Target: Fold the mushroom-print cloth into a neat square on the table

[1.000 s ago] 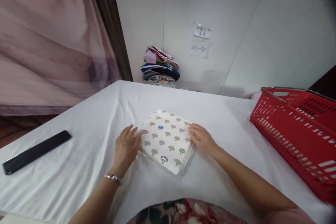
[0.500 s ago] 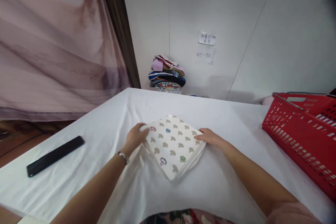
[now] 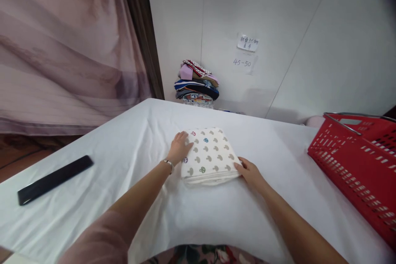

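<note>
A folded white cloth [image 3: 212,152] printed with grey mushrooms and a few coloured ones lies on the white-covered table, its layered edge facing me. At its left side, my left hand [image 3: 180,147] holds the edge, the thumb lying over the top and the other fingers along the side. My right hand [image 3: 250,172] pinches the near right corner, thumb on top and fingertips partly hidden beneath the layers. A bracelet circles my left wrist.
A long black flat object [image 3: 55,179] lies on the table [image 3: 123,148] at left. The red perforated basket [image 3: 355,169] stands at right. Beyond the far edge are stacked folded fabrics [image 3: 197,82] and a wall with paper notes [image 3: 247,44]. A pink curtain [image 3: 68,49] hangs at left.
The cloth has turned from a diamond position to lie roughly square to me. My left hand has moved right and slightly up with its edge; my right hand has shifted slightly toward me.
</note>
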`<state>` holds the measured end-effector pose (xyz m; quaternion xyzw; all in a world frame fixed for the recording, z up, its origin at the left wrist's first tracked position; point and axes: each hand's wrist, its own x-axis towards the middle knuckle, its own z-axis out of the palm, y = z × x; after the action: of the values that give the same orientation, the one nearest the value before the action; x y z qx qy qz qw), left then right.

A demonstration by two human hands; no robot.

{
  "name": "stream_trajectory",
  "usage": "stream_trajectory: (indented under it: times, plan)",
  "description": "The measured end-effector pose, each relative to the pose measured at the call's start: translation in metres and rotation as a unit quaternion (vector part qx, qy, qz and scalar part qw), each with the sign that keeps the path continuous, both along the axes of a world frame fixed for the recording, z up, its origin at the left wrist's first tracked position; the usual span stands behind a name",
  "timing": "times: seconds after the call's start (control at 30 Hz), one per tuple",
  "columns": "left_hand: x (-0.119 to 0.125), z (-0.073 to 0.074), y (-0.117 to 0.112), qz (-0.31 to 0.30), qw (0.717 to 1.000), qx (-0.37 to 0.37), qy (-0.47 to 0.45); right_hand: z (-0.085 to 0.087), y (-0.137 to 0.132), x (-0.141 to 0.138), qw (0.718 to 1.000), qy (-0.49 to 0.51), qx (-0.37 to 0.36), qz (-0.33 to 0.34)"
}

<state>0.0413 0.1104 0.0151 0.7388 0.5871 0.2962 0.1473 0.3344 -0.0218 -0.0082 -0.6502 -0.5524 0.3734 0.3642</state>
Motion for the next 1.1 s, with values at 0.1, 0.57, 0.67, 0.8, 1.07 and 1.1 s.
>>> stream_trajectory:
  times: [0.1, 0.57, 0.67, 0.8, 1.07, 1.1]
  plan:
    - [-0.007, -0.005, -0.042, -0.074, 0.996, 0.032, 0.032, 0.004, -0.004, -0.003, 0.998, -0.049, 0.031, -0.007]
    - [0.011, -0.011, -0.126, -0.179, 0.976, 0.119, 0.045, 0.003, -0.017, 0.001, 0.931, -0.207, 0.289, 0.08]
    - [0.017, -0.008, -0.126, -0.179, 0.975, 0.115, 0.064, 0.001, -0.016, -0.001, 0.914, -0.241, 0.297, 0.133]
    - [0.024, -0.005, -0.127, -0.173, 0.976, 0.102, 0.08, 0.0, -0.014, -0.002, 0.903, -0.277, 0.289, 0.154]
    - [0.031, -0.006, -0.127, -0.155, 0.975, 0.12, 0.108, -0.001, -0.013, -0.009, 0.887, -0.318, 0.3, 0.145]
    - [0.031, -0.007, -0.126, -0.151, 0.976, 0.12, 0.106, -0.002, -0.012, -0.009, 0.886, -0.317, 0.307, 0.141]
